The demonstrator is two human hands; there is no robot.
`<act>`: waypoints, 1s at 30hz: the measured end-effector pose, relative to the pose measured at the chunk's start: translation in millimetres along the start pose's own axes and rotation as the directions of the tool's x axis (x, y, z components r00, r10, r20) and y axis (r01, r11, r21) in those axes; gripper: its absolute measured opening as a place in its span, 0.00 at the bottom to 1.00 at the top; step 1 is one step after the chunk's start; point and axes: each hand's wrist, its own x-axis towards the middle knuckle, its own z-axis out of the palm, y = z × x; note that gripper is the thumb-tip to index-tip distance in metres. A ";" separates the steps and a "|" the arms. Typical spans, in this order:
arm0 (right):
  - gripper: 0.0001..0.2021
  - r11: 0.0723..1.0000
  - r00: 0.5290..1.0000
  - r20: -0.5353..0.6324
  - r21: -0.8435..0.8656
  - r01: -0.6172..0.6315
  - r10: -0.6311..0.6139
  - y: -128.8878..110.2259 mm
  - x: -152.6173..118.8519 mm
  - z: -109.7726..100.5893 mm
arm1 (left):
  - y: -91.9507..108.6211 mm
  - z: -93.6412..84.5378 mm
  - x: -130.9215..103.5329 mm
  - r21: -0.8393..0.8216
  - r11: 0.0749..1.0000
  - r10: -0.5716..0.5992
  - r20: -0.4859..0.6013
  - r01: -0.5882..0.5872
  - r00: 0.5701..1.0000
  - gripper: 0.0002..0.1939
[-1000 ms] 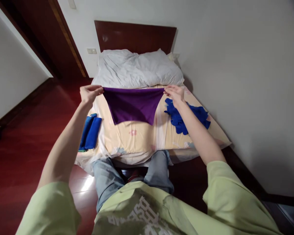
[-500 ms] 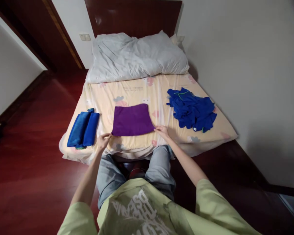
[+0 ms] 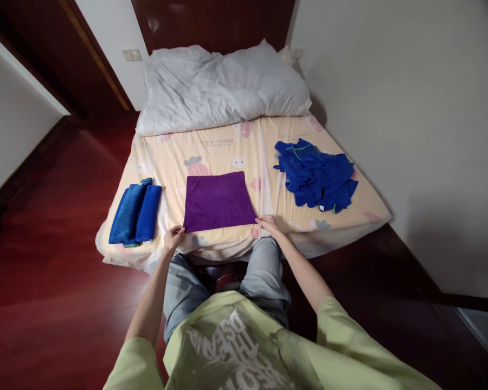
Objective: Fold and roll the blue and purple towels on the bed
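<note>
A purple cloth (image 3: 220,202) lies spread on the bed in front of me, its near edge wider than its far edge. My left hand (image 3: 173,238) pinches the near left corner. At the near right corner, my right hand (image 3: 268,223) has its fingers closed on the same cloth. Rolled or folded blue cloths (image 3: 148,214) rest side by side on the bed, to the left of my left hand. Over on the right is a crumpled heap of blue cloth (image 3: 319,176) with some green edging.
The bed (image 3: 223,143) has a pale yellow patterned sheet. A white quilt or pillow (image 3: 228,89) lies across its far end, before a dark headboard (image 3: 215,21). A wall stands at the right, and dark red floor (image 3: 44,260) extends left.
Both hands have drawn the near edge of the purple cloth slightly towards me, and it looks flatter and straighter. The whole view has shifted a little.
</note>
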 end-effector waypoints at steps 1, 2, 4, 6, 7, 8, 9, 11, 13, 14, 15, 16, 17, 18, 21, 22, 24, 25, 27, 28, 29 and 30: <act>0.11 1.000 1.000 0.011 -0.003 -0.014 0.014 1.4 -3.1 -2.7 | -1.2 -1.9 -4.4 0.012 1.000 0.009 0.011 -0.009 1.000 0.23; 0.10 1.000 0.999 0.024 -0.007 -0.026 0.026 2.8 -6.0 -5.2 | -2.2 -3.9 -9.0 0.027 0.999 0.017 0.022 -0.017 1.000 0.22; 0.10 0.999 0.998 0.054 -0.015 -0.045 0.046 5.4 -10.0 -9.6 | -3.0 -7.4 -17.6 0.070 0.997 0.029 0.042 -0.032 0.999 0.19; 0.10 0.998 0.995 0.083 -0.024 -0.054 0.056 8.2 -11.1 -12.9 | -2.6 -10.0 -24.2 0.121 0.992 0.042 0.054 -0.048 0.998 0.17; 0.10 0.998 0.994 0.096 -0.030 -0.056 0.058 9.8 -10.5 -14.2 | -2.2 -10.9 -26.7 0.148 0.987 0.048 0.058 -0.056 0.997 0.15; 0.10 0.998 0.992 0.108 -0.038 -0.057 0.060 11.4 -9.3 -15.3 | -1.9 -11.5 -28.7 0.175 0.982 0.054 0.062 -0.065 0.997 0.15; 0.10 0.997 0.991 0.119 -0.048 -0.057 0.062 13.2 -7.8 -16.2 | -1.6 -11.9 -30.4 0.202 0.977 0.060 0.067 -0.073 0.996 0.14; 0.10 0.996 0.988 0.142 -0.074 -0.058 0.068 16.3 -4.2 -17.4 | -1.4 -11.9 -32.8 0.254 0.963 0.071 0.081 -0.089 0.994 0.13; 0.10 0.993 0.984 0.164 -0.103 -0.054 0.071 18.0 -0.7 -17.8 | -1.8 -11.1 -33.6 0.300 0.948 0.079 0.097 -0.104 0.992 0.11; 0.10 0.992 0.982 0.174 -0.116 -0.048 0.068 18.0 1.2 -17.7 | -2.1 -10.4 -33.1 0.320 0.941 0.081 0.105 -0.111 0.991 0.11; 0.10 0.991 0.981 0.182 -0.128 -0.038 0.061 17.4 3.2 -17.4 | -2.3 -9.5 -31.9 0.338 0.934 0.082 0.113 -0.116 0.990 0.11; 0.10 0.990 0.981 0.188 -0.140 -0.026 0.052 16.1 5.6 -16.9 | -2.3 -8.5 -30.0 0.355 0.927 0.083 0.121 -0.121 0.989 0.11; 0.11 0.988 0.981 0.191 -0.152 -0.011 0.041 14.1 8.4 -16.2 | -2.0 -7.2 -27.6 0.370 0.921 0.083 0.126 -0.124 0.989 0.12; 0.11 0.986 0.982 0.187 -0.165 0.003 0.028 11.4 11.7 -15.1 | -1.4 -5.7 -24.7 0.383 0.915 0.081 0.129 -0.125 0.988 0.14; 0.10 0.976 0.990 0.141 -0.215 0.036 -0.005 -0.7 23.7 -8.9 | 4.8 1.4 -14.6 0.429 0.895 0.098 0.077 -0.122 0.992 0.19; 0.09 0.966 0.995 0.101 -0.255 0.053 -0.028 -6.2 27.9 -5.3 | 8.8 5.2 -10.8 0.455 0.880 0.136 0.037 -0.138 0.990 0.21; 0.10 0.916 0.988 -0.010 -0.377 0.137 -0.152 -19.5 36.3 4.8 | 19.8 15.3 -1.3 0.510 0.834 0.262 -0.027 -0.213 0.965 0.26; 0.14 0.870 0.966 -0.047 -0.448 0.207 -0.254 -27.1 40.6 11.4 | 26.7 21.7 5.2 0.529 0.804 0.334 -0.028 -0.270 0.942 0.28; 0.21 0.738 0.886 -0.021 -0.563 0.372 -0.463 -43.6 51.1 26.9 | 41.7 36.1 22.8 0.530 0.752 0.443 0.035 -0.392 0.896 0.30; 0.23 0.675 0.848 0.035 -0.589 0.445 -0.529 -51.7 57.7 35.7 | 49.1 43.8 34.0 0.519 0.733 0.473 0.074 -0.440 0.878 0.31; 0.25 0.624 0.822 0.101 -0.602 0.498 -0.560 -59.4 65.4 44.8 | 55.7 51.4 46.5 0.506 0.721 0.491 0.109 -0.473 0.864 0.32; 0.26 0.591 0.813 0.158 -0.611 0.527 -0.561 -66.0 74.1 54.0 | 61.1 58.7 59.7 0.497 0.715 0.496 0.135 -0.492 0.858 0.33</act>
